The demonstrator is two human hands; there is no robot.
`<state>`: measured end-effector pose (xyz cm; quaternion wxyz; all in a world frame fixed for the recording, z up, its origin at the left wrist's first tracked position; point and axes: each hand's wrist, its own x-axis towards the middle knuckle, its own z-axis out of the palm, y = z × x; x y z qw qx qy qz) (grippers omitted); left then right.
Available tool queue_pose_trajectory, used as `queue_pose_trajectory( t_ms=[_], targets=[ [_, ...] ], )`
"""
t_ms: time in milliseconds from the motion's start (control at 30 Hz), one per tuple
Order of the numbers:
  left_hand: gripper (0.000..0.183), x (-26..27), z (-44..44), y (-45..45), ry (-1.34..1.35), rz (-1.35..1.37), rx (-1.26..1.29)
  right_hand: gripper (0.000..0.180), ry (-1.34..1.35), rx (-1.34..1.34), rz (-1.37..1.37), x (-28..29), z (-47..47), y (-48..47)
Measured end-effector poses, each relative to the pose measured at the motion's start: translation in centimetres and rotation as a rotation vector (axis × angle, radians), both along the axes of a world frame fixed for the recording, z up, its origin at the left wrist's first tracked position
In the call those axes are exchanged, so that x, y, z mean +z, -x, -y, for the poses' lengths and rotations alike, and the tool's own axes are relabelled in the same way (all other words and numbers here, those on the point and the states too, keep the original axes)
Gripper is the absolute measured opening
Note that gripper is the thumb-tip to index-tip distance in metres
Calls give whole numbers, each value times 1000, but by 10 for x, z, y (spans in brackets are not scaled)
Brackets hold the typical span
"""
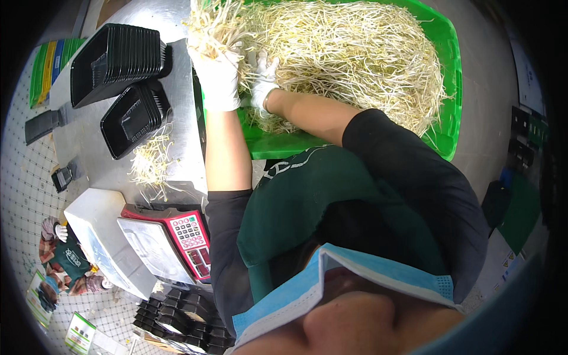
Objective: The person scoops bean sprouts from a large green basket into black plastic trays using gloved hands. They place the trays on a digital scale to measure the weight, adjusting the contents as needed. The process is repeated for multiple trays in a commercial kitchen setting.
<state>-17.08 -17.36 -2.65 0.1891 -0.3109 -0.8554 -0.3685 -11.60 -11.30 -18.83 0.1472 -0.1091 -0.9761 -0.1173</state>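
Note:
My left hand [216, 84], in a white glove, grips a loose bunch of bean sprouts [217, 31] over the left edge of a green plastic crate [452, 88]. Beside it, my right hand [265, 82], also gloved in white, is down in the crate against the sprout heap [355, 57]. Its fingers point away from me and touch the sprouts; whether they hold any is hidden. The heap fills most of the crate.
A steel table [184, 146] on the left carries nested black plastic trays [133, 55], a smaller tray stack [133, 120], spilled sprouts [153, 159] and a red digital scale [155, 248]. A white foam box [106, 239] stands beside the scale. Another person [71, 262] is beyond.

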Motion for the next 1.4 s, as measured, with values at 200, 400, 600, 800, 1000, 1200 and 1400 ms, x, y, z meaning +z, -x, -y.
queue_pose_trajectory(
  t_ms=[200, 400, 600, 800, 1000, 1200, 1400],
  targets=[
    [64, 5, 6, -3, -140, 76, -55, 38, 947, -104, 418, 45, -42, 34],
    [67, 2, 7, -1, -197, 134, -90, 56, 1197, 441, 560, 125, -169, 26],
    [59, 16, -35, -35, -566, 689, -429, 62, 865, 147, 690, 258, -288, -66],
    [53, -3, -120, -50, -132, 680, -706, 95, 554, 246, 390, 191, -340, -145],
    [66, -6, -191, -51, 848, 130, -706, 78, 805, 116, 462, 238, -356, -164],
    [72, -20, -199, -41, 1210, 92, -695, 79, 883, 260, 377, 205, -402, -198],
    [64, -46, -177, -57, 591, 371, -677, 106, 674, 182, 331, 211, -359, -231]
  ],
)
